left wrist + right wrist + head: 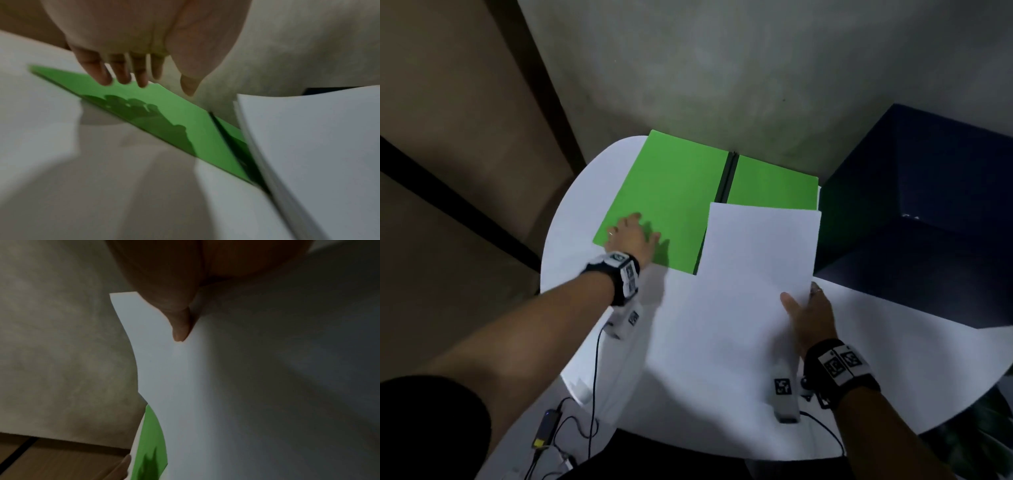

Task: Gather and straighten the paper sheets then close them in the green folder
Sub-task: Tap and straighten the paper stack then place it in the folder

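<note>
The green folder [674, 192] lies open on the white table, its dark spine [726, 178] running down the middle. My left hand [631, 236] is spread over the folder's left cover [180, 116], fingers straight; whether they touch the cover I cannot tell. My right hand [808, 315] pinches the near right edge of a stack of white paper sheets [753, 257], thumb on top. The stack [320, 154] is raised and covers most of the folder's right half. In the right wrist view my thumb presses on the paper [246, 386].
A dark blue box [917, 219] stands at the right, close to the folder's right edge. The round white table [585, 192] ends near the folder's left side. Cables and a small adapter [544, 428] hang below the near edge. A grey wall stands behind.
</note>
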A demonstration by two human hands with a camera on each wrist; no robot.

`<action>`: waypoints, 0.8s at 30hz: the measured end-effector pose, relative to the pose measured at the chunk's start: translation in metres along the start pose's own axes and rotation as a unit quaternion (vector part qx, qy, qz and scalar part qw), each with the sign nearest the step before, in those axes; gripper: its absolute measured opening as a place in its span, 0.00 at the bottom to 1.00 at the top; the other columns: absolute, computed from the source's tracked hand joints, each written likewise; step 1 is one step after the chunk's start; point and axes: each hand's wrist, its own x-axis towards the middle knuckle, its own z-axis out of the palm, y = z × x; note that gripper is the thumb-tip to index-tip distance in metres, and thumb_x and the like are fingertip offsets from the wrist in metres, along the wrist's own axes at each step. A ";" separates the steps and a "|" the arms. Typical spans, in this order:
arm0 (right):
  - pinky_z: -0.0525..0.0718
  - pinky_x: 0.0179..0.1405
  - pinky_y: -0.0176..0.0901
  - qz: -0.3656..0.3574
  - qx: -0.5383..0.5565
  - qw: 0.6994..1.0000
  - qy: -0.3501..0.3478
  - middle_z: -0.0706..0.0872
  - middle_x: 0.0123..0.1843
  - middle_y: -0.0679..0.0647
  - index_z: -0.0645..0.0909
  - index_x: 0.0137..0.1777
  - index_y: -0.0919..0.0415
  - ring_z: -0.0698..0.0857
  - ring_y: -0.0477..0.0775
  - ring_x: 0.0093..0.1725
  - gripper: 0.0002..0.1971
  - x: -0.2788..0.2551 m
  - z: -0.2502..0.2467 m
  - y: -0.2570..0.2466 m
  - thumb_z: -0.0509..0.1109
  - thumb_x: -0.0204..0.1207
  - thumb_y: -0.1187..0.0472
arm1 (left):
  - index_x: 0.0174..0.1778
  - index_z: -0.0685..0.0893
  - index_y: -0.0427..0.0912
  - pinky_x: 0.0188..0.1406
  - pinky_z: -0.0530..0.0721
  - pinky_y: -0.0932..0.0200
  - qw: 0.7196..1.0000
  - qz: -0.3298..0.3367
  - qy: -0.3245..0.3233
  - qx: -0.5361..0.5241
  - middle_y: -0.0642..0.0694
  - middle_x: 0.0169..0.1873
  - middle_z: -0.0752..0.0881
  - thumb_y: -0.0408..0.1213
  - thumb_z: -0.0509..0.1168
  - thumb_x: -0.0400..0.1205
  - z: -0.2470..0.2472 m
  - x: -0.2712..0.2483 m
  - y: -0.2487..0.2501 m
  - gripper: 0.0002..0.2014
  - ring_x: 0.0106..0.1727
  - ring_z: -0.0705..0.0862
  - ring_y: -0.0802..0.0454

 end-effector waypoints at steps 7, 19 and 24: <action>0.85 0.55 0.53 0.018 0.016 0.999 0.041 0.89 0.53 0.57 0.82 0.63 0.60 0.88 0.61 0.51 0.15 -0.002 -0.024 -0.001 0.73 0.76 0.64 | 0.84 0.46 0.45 0.73 0.67 0.28 0.977 -0.156 -0.046 0.138 0.34 0.81 0.56 0.63 0.77 0.62 -0.014 0.060 -0.016 0.63 0.81 0.57 0.30; 0.81 0.44 0.39 0.006 0.025 0.999 0.042 0.88 0.49 0.55 0.83 0.61 0.63 0.87 0.57 0.48 0.13 -0.010 -0.024 -0.012 0.72 0.77 0.64 | 0.72 0.62 0.38 0.61 0.81 0.39 0.994 -0.108 -0.027 0.012 0.31 0.64 0.80 0.38 0.78 0.71 -0.042 0.061 -0.007 0.40 0.65 0.80 0.31; 0.86 0.56 0.57 0.012 0.030 0.998 0.058 0.89 0.51 0.55 0.82 0.56 0.59 0.88 0.60 0.51 0.11 -0.012 -0.027 -0.019 0.73 0.75 0.60 | 0.63 0.67 0.41 0.52 0.84 0.41 0.998 0.007 0.040 0.053 0.32 0.53 0.84 0.29 0.72 0.73 -0.091 0.033 0.015 0.27 0.55 0.84 0.30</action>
